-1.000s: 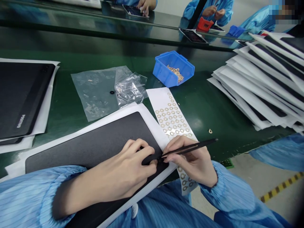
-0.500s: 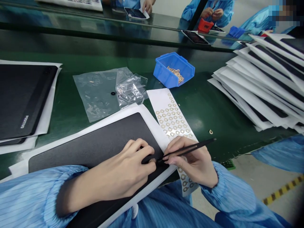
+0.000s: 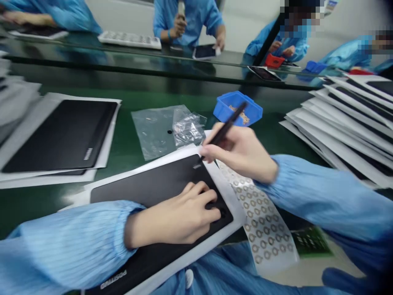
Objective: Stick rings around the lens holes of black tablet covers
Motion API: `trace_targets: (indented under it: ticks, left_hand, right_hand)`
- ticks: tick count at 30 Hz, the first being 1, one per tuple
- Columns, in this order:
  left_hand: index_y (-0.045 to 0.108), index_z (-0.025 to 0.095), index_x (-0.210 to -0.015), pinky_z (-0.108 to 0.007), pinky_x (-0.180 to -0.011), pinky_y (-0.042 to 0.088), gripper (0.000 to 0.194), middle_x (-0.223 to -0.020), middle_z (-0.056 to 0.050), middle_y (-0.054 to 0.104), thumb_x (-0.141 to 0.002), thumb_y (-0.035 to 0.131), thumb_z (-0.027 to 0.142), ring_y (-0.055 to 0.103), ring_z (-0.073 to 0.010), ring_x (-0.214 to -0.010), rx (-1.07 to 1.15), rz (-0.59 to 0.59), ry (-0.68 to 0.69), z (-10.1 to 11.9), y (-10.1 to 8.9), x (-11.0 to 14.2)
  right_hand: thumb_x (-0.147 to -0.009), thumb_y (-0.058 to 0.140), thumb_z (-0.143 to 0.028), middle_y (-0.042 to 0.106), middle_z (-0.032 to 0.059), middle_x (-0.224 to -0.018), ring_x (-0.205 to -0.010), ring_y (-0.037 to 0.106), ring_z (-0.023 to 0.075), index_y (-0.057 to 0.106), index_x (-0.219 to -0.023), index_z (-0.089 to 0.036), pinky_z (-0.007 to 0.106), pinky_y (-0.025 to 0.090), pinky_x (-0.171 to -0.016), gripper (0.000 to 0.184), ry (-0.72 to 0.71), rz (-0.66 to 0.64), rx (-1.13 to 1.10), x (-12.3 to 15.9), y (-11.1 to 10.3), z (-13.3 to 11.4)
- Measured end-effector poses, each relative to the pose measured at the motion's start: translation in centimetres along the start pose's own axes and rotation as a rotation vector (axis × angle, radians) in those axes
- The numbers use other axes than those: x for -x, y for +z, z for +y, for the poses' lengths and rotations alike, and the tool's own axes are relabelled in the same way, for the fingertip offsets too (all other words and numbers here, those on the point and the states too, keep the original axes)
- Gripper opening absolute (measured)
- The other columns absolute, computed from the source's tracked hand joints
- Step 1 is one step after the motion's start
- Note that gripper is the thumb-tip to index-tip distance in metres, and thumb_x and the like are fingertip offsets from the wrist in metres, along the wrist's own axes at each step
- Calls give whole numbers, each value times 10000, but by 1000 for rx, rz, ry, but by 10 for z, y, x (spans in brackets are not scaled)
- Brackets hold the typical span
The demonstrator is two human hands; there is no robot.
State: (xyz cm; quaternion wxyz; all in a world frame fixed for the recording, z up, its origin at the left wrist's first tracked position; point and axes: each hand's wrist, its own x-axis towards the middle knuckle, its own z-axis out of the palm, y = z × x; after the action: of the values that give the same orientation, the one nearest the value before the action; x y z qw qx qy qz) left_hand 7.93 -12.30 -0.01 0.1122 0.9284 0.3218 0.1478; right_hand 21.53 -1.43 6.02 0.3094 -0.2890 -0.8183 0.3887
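Note:
A black tablet [image 3: 144, 196] lies back side up on white foam sheeting, under my left hand [image 3: 181, 213]. The fingers of that hand are curled by the tablet's corner, close to a small round camera hole [image 3: 223, 213]. A dark spot shows between thumb and forefinger, too small to make out. Black tweezers [image 3: 227, 125] are gripped in my right hand [image 3: 242, 151], their tips low over the tablet's far edge. Beneath my right forearm runs a white sheet of ring-shaped stickers [image 3: 260, 221], partly covered by the wrist.
A blue bin [image 3: 238, 108] with small tan rings stands behind my right hand. Beside it lies a clear plastic bag [image 3: 156, 131] with a black ring on it. Wrapped tablets are stacked right [image 3: 344, 135]; another tablet [image 3: 64, 135] lies left. Co-workers sit across the raised shelf [image 3: 123, 57].
My right hand with the tweezers has lifted away from the tablet's corner toward its far edge. My left hand stays on the tablet. The view has shifted up and left.

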Motion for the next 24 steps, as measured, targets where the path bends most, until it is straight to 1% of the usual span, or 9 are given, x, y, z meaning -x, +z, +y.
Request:
trace_targets:
  ticks: [4,6,8,9,11,15,17,21,24]
  left_hand:
    - [582,172,-921,-368,-745,439,99,-1029,-78,519,-861,514,210,454,-230,-876,-59,7,20,-1,0,0]
    - [592,174,-916,-361,-713,440,110,-1031,-79,512,-859,518,232,456,-231,-873,-80,11,31,-2,1,0]
    - [603,175,-911,-357,-683,437,127,-1030,-84,508,-861,515,251,455,-233,-868,-96,23,41,-3,2,0]
    - [607,176,-911,-355,-666,434,135,-1029,-86,506,-862,512,258,454,-234,-864,-101,34,47,-4,3,0]
    - [615,176,-912,-348,-640,426,146,-1025,-88,506,-863,509,264,456,-237,-867,-105,59,56,-5,5,-1]
    - [618,183,-883,-338,-599,408,139,-990,-83,514,-862,502,255,467,-234,-857,-116,100,57,-4,7,-1]
    - [616,185,-874,-341,-595,406,136,-980,-79,519,-863,500,254,470,-232,-847,-120,109,47,-3,8,-1]
    - [617,184,-888,-340,-588,401,144,-975,-73,520,-867,500,265,463,-229,-832,-125,115,41,-3,8,0]
    - [615,180,-893,-340,-606,408,131,-971,-69,517,-858,520,263,459,-224,-829,-121,106,42,-4,7,0]
  right_hand:
    - [-771,695,-298,615,-13,-572,-547,662,163,568,-694,-169,283,547,-553,197,-93,-168,-141,-86,84,-2]
    - [-782,687,-275,618,-8,-588,-566,667,161,545,-694,-167,286,560,-578,199,-136,-234,-157,-118,126,-6]
    - [-791,679,-255,613,-10,-580,-562,663,150,536,-694,-166,288,569,-607,194,-152,-282,-133,-139,153,-10]
    - [-795,674,-247,611,-12,-573,-554,660,145,537,-697,-166,287,571,-610,187,-146,-299,-120,-145,159,-11]
    - [-797,670,-243,615,-8,-576,-543,659,148,541,-699,-166,284,571,-588,180,-116,-307,-107,-151,156,-7]
    - [-789,670,-243,636,25,-599,-566,669,178,542,-674,-170,309,569,-575,187,-69,-191,10,-153,122,15]
    - [-801,650,-224,644,34,-602,-569,668,177,538,-678,-172,314,567,-583,174,-56,-170,66,-151,110,27]
    - [-785,652,-194,644,26,-587,-579,658,174,540,-678,-170,317,546,-625,156,-80,-225,145,-141,114,44]
    - [-762,661,-169,642,18,-607,-620,644,172,552,-677,-170,315,519,-676,138,-127,-243,208,-137,122,44]
